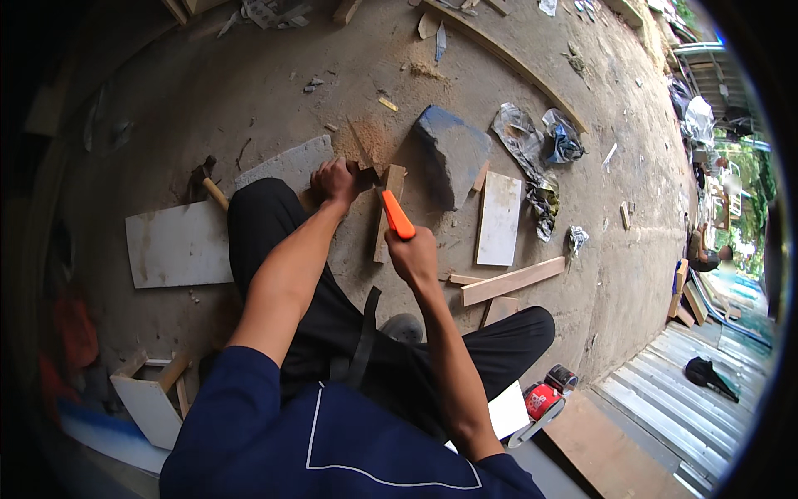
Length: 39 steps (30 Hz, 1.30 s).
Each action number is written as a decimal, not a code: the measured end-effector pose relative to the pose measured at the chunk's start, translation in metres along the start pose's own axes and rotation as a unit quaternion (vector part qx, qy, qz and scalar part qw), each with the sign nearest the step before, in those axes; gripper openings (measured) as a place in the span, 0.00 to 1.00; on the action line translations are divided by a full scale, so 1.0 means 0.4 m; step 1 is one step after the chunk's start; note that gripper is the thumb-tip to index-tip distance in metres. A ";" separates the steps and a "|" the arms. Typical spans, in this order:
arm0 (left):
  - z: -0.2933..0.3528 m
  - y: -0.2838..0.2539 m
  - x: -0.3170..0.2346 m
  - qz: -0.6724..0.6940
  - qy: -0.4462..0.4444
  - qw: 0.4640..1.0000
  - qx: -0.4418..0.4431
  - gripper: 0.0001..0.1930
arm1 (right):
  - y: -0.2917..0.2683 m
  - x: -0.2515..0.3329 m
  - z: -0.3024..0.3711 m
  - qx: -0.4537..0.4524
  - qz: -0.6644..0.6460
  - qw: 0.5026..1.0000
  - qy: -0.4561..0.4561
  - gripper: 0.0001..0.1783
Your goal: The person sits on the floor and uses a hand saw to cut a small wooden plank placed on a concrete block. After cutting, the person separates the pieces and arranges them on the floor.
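Note:
A handsaw with an orange handle is in my right hand, fingers wrapped round the grip. Its thin blade, seen almost edge-on, points away from me toward a patch of sawdust. Just left of the blade, my left hand is closed on a piece of wood, whose far side its fingers partly hide. A short wooden block lies under and beside the saw. Close on the right sits a rough blue-grey stone block.
A hammer and a white board lie left of my knee. To the right are another white board, a wooden strip and crumpled plastic. A red tape-like roll sits by my right thigh. Someone is at the far right.

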State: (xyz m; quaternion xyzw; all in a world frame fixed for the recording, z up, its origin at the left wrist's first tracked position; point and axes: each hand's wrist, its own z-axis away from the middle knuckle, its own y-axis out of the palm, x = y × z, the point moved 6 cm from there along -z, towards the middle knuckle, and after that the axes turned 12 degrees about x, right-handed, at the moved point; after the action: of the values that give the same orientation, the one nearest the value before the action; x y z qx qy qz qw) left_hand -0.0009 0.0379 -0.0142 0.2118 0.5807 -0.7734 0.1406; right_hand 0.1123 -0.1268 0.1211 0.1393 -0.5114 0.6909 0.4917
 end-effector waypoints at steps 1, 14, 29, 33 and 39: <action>0.008 -0.010 0.000 -0.002 -0.015 1.000 0.004 0.15 | -0.001 0.038 -0.009 0.011 -0.034 0.999 0.022 0.16; 0.017 -0.002 -0.001 -0.028 0.033 0.999 -0.024 0.15 | 0.014 0.011 0.024 0.010 -0.042 0.999 0.009 0.17; 0.045 0.061 0.040 -0.032 -0.023 0.999 -0.001 0.13 | 0.011 0.011 0.117 0.003 -0.049 0.999 0.020 0.14; 0.027 0.012 0.012 -0.026 -0.032 0.999 -0.008 0.14 | -0.019 0.023 0.182 0.024 -0.062 0.998 0.013 0.14; 0.051 0.003 0.006 -0.010 0.011 0.998 0.054 0.14 | -0.017 -0.028 0.192 0.014 -0.076 0.997 0.022 0.13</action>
State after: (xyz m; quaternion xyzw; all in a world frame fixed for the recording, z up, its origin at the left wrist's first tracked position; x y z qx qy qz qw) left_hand -0.0057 0.0180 -0.0114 0.2216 0.5417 -0.8027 0.1149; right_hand 0.0993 -0.1978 0.1509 0.1697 -0.4786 0.6615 0.5519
